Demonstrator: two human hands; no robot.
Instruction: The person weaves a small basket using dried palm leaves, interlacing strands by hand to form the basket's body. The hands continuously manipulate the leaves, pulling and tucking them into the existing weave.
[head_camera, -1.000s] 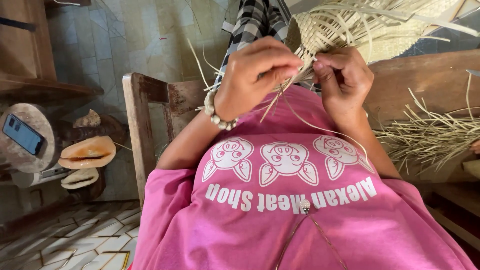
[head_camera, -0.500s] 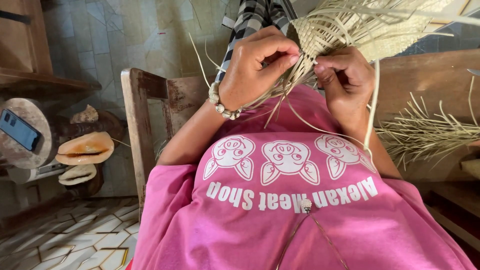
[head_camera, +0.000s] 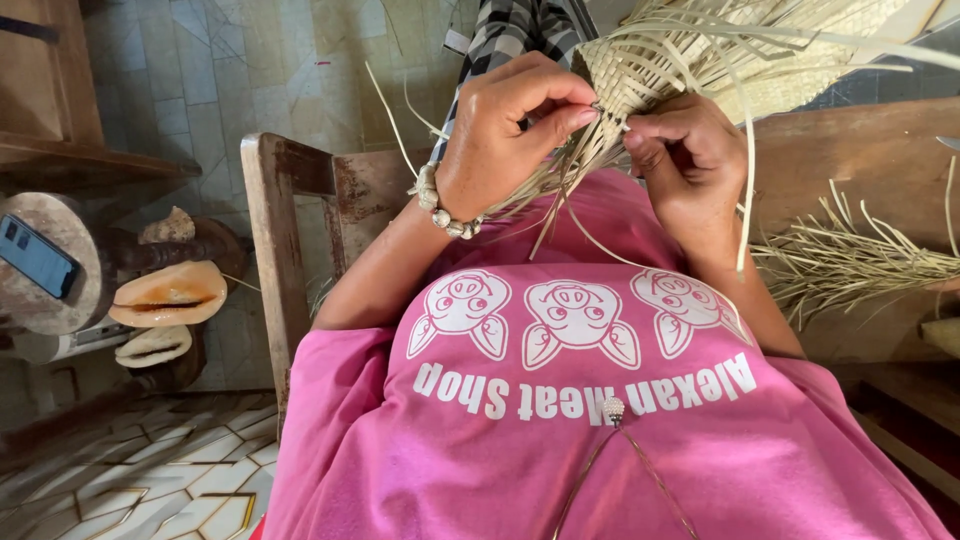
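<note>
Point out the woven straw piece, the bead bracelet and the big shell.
woven straw piece (head_camera: 640, 75), head view, on its plaited body.
bead bracelet (head_camera: 440, 208), head view, on the beads at the wrist.
big shell (head_camera: 168, 295), head view, on its orange lip.

A single head-worn camera looks steeply down the wearer's own chest — close on the left hand (head_camera: 505, 135) and right hand (head_camera: 690, 165) at the woven straw piece (head_camera: 690, 55) — tiled floor (head_camera: 150, 470) to the left.

A half-woven pale straw mat (head_camera: 720, 60), loose strips (head_camera: 560, 185) trailing from its edge, held over the lap.
</note>
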